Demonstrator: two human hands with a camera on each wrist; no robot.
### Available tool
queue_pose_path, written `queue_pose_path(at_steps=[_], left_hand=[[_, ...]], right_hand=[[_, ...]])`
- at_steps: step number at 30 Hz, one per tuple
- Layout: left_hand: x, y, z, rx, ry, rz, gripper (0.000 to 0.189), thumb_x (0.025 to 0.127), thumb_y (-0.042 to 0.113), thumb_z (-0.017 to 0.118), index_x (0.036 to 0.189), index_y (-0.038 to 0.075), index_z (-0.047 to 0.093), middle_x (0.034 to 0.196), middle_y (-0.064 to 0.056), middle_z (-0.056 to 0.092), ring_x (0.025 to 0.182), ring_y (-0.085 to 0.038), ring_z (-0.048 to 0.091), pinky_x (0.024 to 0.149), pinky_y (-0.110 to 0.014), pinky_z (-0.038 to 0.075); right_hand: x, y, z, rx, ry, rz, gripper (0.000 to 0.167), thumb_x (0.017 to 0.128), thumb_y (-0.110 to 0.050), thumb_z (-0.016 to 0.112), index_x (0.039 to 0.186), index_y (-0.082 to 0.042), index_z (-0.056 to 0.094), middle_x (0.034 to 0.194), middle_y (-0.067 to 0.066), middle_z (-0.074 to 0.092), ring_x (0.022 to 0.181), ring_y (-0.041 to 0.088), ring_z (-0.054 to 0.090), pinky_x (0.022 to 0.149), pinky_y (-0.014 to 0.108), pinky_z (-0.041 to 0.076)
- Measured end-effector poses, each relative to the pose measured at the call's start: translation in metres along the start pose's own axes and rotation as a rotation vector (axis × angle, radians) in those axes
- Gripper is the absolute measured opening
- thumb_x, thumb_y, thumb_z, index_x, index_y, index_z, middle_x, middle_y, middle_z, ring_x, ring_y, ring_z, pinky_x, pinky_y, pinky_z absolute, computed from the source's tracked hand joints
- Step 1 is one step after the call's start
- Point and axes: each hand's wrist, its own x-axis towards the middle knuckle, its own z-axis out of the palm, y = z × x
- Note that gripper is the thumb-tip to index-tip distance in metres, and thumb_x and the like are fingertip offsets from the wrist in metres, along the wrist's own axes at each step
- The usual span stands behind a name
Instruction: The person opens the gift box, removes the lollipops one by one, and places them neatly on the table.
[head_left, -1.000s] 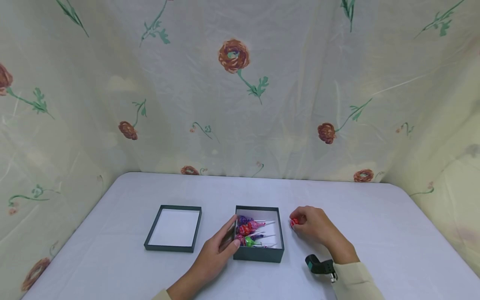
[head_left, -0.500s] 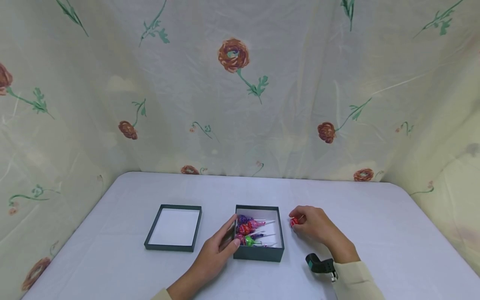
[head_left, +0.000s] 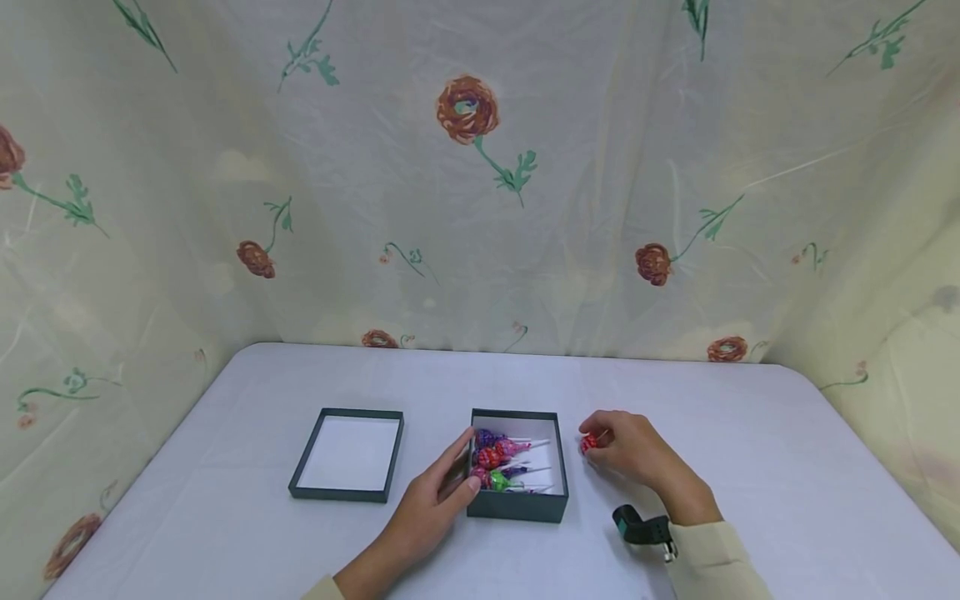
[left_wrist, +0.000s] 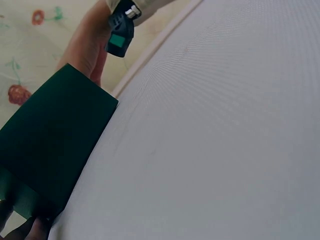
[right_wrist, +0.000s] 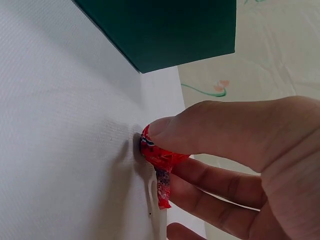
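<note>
Head view: from above the white cloth-covered surface (head_left: 225,467), facing forward and down toward the cream floral curtain (head_left: 555,275), at a remove. Left wrist view: low, tilted, near the dark green square box (head_left: 517,508). Right wrist view: tilted, very near the red-wrapped candy (right_wrist: 162,156). All three share the box; head and right wrist share the candy.

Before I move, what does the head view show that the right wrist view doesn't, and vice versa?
Only the head view: the left hand at the green box, the lollipops inside it, and the shallow lid lying apart.

Only the right wrist view: the twisted wrapper end.

Both: the right hand pinching the red-wrapped candy, the box's outside, white cloth and floral curtain.
</note>
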Motion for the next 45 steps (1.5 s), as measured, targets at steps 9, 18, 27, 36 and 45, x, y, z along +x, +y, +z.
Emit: queue_pose_path(at_steps=[9,18,27,36,45], left_hand=[[0.000,0.000,0.000,-0.008,-0.001,-0.007,0.061,0.098,0.036,0.055,0.153,0.029,0.029,0.155,0.006,0.029,0.138,-0.025,0.036,0.107,-0.034,0.038],[0.000,0.001,0.000,-0.010,-0.001,-0.004,0.061,0.098,0.036,0.055,0.153,0.029,0.029,0.155,0.004,0.028,0.138,-0.026,0.036,0.108,-0.034,0.038],[-0.001,0.000,0.000,0.004,-0.001,-0.001,0.060,0.098,0.035,0.055,0.153,0.028,0.029,0.156,0.002,0.029,0.138,-0.029,0.036,0.108,-0.036,0.037],[0.001,0.001,0.000,0.001,0.001,-0.006,0.060,0.098,0.035,0.055,0.152,0.030,0.029,0.155,0.004,0.028,0.138,-0.026,0.036,0.108,-0.035,0.037],[0.001,-0.001,0.000,-0.018,-0.002,0.000,0.061,0.098,0.034,0.056,0.153,0.028,0.029,0.156,0.004,0.028,0.138,-0.027,0.036,0.107,-0.034,0.039]], right_hand=[[-0.002,-0.003,-0.005,0.003,0.006,-0.007,0.025,0.083,-0.009,0.074,0.108,-0.009,0.069,0.095,0.003,0.065,0.088,0.019,0.058,0.081,0.039,0.057],[-0.005,-0.013,-0.013,-0.013,0.049,-0.085,0.028,0.084,-0.012,0.074,0.111,-0.008,0.068,0.108,0.008,0.066,0.099,0.025,0.058,0.085,0.045,0.055],[-0.012,-0.030,-0.020,-0.035,0.101,-0.143,0.029,0.084,-0.012,0.075,0.113,-0.008,0.068,0.111,0.010,0.065,0.100,0.026,0.059,0.085,0.044,0.057],[-0.013,-0.044,-0.017,-0.015,0.184,-0.277,0.026,0.083,-0.009,0.075,0.109,-0.009,0.070,0.106,0.007,0.067,0.096,0.022,0.062,0.087,0.047,0.055],[-0.010,-0.054,-0.010,0.007,0.231,-0.371,0.025,0.082,-0.009,0.076,0.107,-0.009,0.070,0.103,0.005,0.069,0.092,0.020,0.063,0.085,0.042,0.057]])
